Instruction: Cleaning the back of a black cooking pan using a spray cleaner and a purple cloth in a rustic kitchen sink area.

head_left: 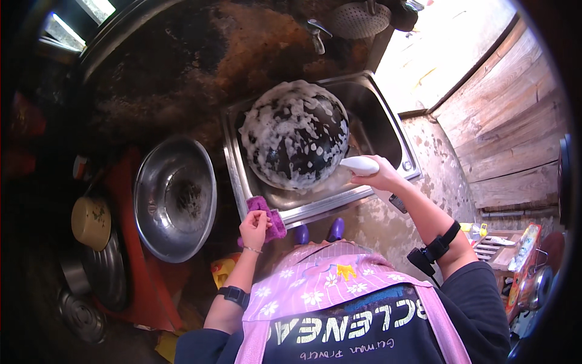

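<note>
In the steel sink [388, 127] lies a large dark wok or round pan [297, 136], domed side up and streaked with white suds. My left hand [256, 229] is closed on a fuzzy purple scrubbing cloth [276, 224] at the sink's front left corner. My right hand [383, 177] grips a smooth white bottle-like thing [359, 164] over the sink's front rim. Its narrower end points left, close to the pan's lower right edge. My fingers hide part of it, so I cannot make out its exact kind.
A wide steel basin [176, 212] stands left of the sink, by a red surface [130, 206] with a yellowish pot [91, 222] and dark pans. A tap [317, 37] is on the stained wall behind; a perforated skimmer [362, 19] hangs beside it. Wooden boards [503, 133] rise at right.
</note>
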A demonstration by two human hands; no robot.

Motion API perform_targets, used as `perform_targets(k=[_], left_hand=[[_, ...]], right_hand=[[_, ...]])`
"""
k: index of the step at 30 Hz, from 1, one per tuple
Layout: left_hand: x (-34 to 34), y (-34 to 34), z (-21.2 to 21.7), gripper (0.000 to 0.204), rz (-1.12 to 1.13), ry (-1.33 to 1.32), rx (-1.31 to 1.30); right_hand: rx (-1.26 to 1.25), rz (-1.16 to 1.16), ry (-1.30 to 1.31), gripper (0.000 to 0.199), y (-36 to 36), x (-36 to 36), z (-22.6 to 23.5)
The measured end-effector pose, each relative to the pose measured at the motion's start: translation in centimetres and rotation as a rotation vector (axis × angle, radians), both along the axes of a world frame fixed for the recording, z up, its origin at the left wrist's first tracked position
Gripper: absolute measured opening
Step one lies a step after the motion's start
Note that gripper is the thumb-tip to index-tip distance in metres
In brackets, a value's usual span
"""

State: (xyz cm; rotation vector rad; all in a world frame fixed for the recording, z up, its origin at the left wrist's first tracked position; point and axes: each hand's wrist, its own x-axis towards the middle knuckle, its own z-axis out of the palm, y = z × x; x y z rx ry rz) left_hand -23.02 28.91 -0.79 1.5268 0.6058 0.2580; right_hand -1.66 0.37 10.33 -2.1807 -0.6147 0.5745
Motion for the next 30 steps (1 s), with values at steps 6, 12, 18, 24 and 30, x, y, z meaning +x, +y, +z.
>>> perform_targets(k=[6, 12, 18, 24, 30], left_hand=[[0.1, 0.0, 0.1, 0.013, -0.007, 0.002, 0.007], [0.0, 0.0, -0.3, 0.012, -0.002, -0.009, 0.001], [0.0, 0.0, -0.2, 0.012, 0.004, -0.007, -0.006], [0.0, 0.0, -0.3, 0.013, 0.003, -0.009, -0.005], [0.0, 0.0, -0.4, 0.013, 0.007, -0.015, -0.004]], right_hand=[[-0.025, -0.14, -0.043, 0.043, -0.2, -0.7, -0.4], [-0.074, 0.007, -0.114, 0.042, 1.0, -1.0, -0.4], [-0.079, -0.073, -0.033, 0.042, 1.5, -1.0, 0.0], [-0.162, -0.037, -0.144, 0.042, 2.6, -0.9, -0.2], [-0.21, -0.05, -0.054, 0.042, 3.4, 0.2, 0.5]])
